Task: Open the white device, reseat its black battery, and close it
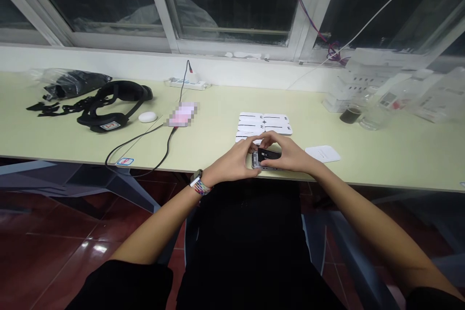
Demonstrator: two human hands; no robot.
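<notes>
At the table's near edge, my left hand (238, 161) curls its fingers and thumb around a small open device (255, 160) with a printed label inside. From the other side my right hand (285, 154) pinches a flat black battery (268, 154) with white lettering, tilted over the device. Fingers hide part of both pieces, so I cannot tell whether the battery is seated. Just beyond my fingers lie several white rounded panels (278, 124) side by side, each with a dark line and mark. A plain white cover (322, 153) lies to the right of my right hand.
On the left are a black headset (121, 101), a white oval object (147, 116) and a phone (183, 114) with a cable (169, 147). A power strip (189, 84) sits by the wall. White boxes (348, 87) and a cup of dark liquid (350, 115) stand right.
</notes>
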